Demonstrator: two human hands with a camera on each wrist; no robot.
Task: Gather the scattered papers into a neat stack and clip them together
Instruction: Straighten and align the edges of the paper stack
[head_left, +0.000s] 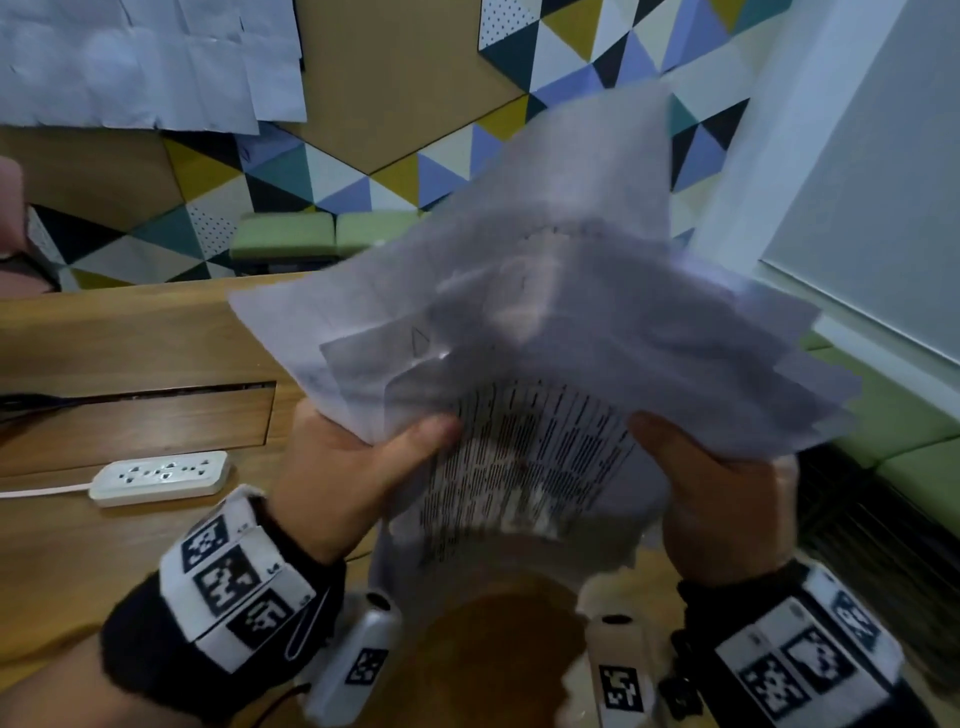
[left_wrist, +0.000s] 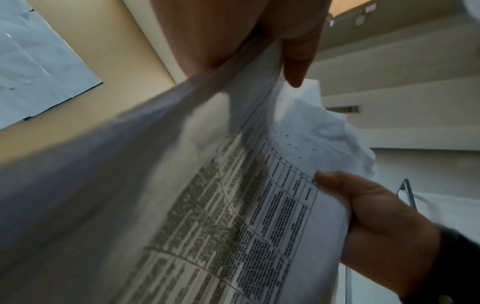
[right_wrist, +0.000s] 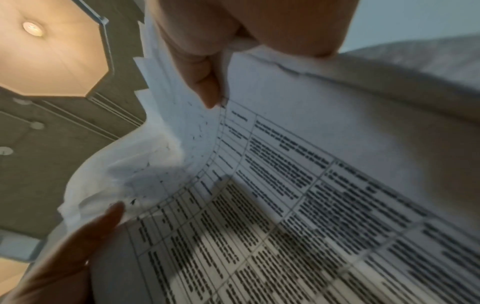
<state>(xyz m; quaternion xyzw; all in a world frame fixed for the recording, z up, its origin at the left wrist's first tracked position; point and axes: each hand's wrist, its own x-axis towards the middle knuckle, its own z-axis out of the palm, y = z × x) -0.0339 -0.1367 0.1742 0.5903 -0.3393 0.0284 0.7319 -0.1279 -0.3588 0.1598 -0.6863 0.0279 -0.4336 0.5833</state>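
while my left hand (head_left: 343, 478) pinches the near left edge of the papers (head_left: 545, 332), thumb (head_left: 426, 431) on top, my right hand (head_left: 722, 499) grips the near right edge the same way. the papers are lifted off the wooden table (head_left: 104, 561), fanned out unevenly and tilted up away from me, a printed sheet (head_left: 524, 467) facing me. a white power strip (head_left: 161, 477) lies on the table to the left.
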